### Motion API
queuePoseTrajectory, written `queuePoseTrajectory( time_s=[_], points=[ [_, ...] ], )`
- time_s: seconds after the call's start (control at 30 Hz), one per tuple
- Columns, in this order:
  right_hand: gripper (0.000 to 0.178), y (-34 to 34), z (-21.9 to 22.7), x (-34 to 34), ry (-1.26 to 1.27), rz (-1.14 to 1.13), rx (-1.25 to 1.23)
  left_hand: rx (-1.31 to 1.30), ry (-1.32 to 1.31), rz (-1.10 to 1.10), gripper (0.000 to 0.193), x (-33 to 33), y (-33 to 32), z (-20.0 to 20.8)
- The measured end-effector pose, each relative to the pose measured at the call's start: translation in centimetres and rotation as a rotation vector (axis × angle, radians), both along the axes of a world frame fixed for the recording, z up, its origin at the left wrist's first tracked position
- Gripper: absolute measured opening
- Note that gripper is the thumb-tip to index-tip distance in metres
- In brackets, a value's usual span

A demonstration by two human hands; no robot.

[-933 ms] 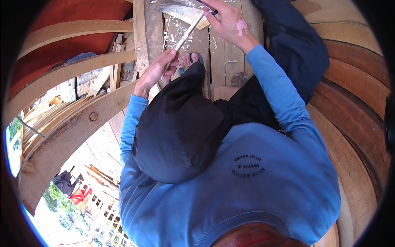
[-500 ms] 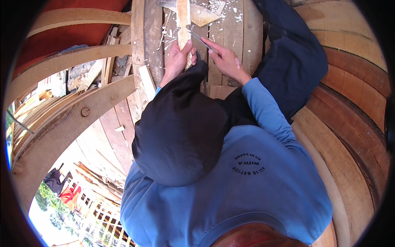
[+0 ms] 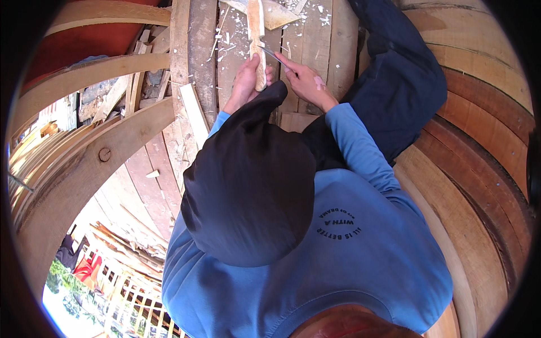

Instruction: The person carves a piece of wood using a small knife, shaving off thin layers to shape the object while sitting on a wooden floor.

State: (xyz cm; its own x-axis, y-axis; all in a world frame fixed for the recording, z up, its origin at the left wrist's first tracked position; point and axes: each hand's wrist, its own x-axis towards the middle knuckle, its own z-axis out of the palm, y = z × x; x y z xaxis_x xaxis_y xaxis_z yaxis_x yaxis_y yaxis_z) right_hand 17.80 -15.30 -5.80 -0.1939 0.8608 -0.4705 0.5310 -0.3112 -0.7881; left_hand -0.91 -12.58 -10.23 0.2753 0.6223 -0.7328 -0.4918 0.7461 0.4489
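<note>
My left hand (image 3: 244,83) is closed around the near end of a long, pale piece of wood (image 3: 256,21), thumb on top. A narrow notched waist shows in the wood just beyond the thumb. In my right hand (image 3: 307,84) is a knife (image 3: 269,53), its thin blade pointing left with the tip at the wood just on the near side of the notch. The right index finger stretches along the knife; its handle is mostly hidden in the palm. Beneath the wood's far part lies a flat, pointed board (image 3: 280,16) on the planks.
White shavings (image 3: 226,40) are scattered over the plank floor (image 3: 307,48). A pale loose slat (image 3: 195,115) lies left of my left forearm. Curved timber ribs (image 3: 96,149) rise on the left, and curved planking (image 3: 479,163) walls the right. My dark-trousered leg (image 3: 403,79) extends at right.
The view has shifted slightly. The wood and my left hand have moved a little right over the planks, and the knife tip now sits slightly nearer me along the wood.
</note>
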Motion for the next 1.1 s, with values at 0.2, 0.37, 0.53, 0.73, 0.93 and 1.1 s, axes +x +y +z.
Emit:
queuePoseTrajectory(
  time_s=[0.2, 0.37, 0.53, 0.73, 0.93, 1.1],
  points=[
    [0.05, -0.1, 0.1, 0.0, -0.107, 0.015, 0.023, -0.027, 0.254, 0.009, 0.043, 0.8, -0.6, -1.5],
    [0.053, -0.5, -0.2, -0.4, -0.154, 0.031, 0.146, 0.22, 0.514, -0.25, 0.074, -1.4, -1.0, -8.6],
    [0.057, -0.9, -0.5, -0.4, -0.203, 0.043, 0.207, 0.082, 0.451, 0.13, 0.056, 0.5, -1.3, -5.7],
    [0.055, -0.9, -0.1, -1.1, -0.279, 0.051, 0.262, 0.045, 0.202, 0.034, 0.07, -0.5, -1.3, -6.9],
    [0.053, -0.9, -0.4, -1.3, -0.305, 0.047, 0.286, 0.197, 0.463, -0.048, 0.038, -0.2, -1.1, -8.5],
    [0.05, -0.4, -1.6, -0.9, -0.326, 0.055, 0.31, 0.16, 0.439, -0.032, 0.042, 0.3, -0.8, -6.9]
  ],
)
